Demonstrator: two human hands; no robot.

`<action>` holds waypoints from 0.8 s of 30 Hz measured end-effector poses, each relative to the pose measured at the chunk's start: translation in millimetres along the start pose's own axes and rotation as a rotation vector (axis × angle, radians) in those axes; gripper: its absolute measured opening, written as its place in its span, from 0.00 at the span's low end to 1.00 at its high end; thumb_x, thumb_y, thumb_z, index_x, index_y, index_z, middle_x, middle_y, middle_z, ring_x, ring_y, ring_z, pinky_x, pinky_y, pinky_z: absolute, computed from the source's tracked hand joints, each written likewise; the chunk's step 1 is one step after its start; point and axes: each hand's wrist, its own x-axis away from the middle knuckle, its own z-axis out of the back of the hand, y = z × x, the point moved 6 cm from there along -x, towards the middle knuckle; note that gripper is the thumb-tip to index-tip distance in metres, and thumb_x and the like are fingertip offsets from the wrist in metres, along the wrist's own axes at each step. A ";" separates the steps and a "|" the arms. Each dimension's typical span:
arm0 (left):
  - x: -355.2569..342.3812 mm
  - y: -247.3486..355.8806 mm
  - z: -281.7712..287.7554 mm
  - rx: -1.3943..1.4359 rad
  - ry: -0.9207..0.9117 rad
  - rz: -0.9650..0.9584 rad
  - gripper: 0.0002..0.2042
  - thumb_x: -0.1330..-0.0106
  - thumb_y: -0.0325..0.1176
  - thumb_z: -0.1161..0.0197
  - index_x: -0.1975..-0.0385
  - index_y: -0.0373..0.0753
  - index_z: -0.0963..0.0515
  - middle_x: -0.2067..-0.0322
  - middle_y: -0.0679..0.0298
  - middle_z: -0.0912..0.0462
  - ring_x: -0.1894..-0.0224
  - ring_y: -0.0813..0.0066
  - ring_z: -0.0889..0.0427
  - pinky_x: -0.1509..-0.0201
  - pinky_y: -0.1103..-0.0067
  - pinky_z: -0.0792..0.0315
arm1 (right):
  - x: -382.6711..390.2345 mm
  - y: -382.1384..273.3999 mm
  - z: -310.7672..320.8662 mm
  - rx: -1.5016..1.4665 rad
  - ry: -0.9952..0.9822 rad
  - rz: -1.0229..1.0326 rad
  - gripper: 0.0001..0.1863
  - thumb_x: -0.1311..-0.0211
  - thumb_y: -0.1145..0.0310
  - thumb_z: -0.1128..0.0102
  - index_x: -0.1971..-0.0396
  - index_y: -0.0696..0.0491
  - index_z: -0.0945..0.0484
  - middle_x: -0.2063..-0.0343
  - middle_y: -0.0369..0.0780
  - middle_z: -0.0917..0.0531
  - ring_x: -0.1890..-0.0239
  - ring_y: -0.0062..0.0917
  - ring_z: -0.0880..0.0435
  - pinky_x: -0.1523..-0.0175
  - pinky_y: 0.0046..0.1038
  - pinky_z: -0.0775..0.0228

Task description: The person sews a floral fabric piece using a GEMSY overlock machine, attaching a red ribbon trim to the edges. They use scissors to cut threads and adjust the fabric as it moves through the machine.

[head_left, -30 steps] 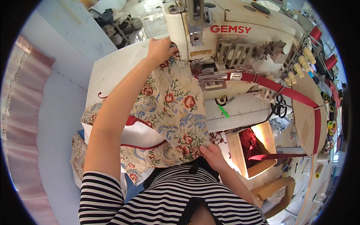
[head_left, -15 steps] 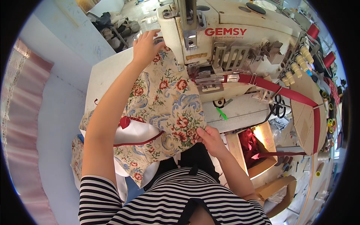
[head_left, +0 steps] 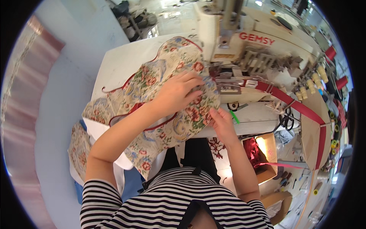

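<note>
A cream floral fabric piece (head_left: pixel 150 80) with red and blue flowers lies across the sewing machine table. Dark red binding (head_left: pixel 160 125) edges its curved opening and its far side. My left hand (head_left: pixel 179 91) rests on the cloth, fingers spread, left of the presser area. At the fabric's right edge my right hand (head_left: pixel 222 123) pinches the cloth between thumb and fingers. The white sewing machine (head_left: pixel 249 28) stands just beyond, and the fabric's edge reaches its needle area. A red binding tape (head_left: pixel 293 103) runs into the machine's metal folder (head_left: pixel 230 82) from the right.
A cardboard piece (head_left: pixel 309 114) carries the tape at the right. Below the table sits a box (head_left: pixel 267 173) of red cloth. Black scissors (head_left: pixel 286 121) and a green tool (head_left: pixel 234 116) lie right of my hand. Cream thread cones (head_left: pixel 316 80) stand beyond.
My left hand has come back from the fabric's far end to its middle. The far red-bound edge now shows. My right hand still pinches the right edge, and the head view has shifted.
</note>
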 end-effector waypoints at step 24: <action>7.0 28.5 -18.3 -0.187 -0.009 -0.332 0.21 0.52 0.26 0.42 0.54 0.42 0.25 0.56 0.65 0.28 0.50 0.64 0.28 0.53 0.73 0.27 | -9.7 5.7 -9.9 -0.012 0.119 0.119 0.20 0.31 0.56 0.59 0.62 0.60 0.28 0.66 0.38 0.21 0.65 0.20 0.20 0.61 0.23 0.25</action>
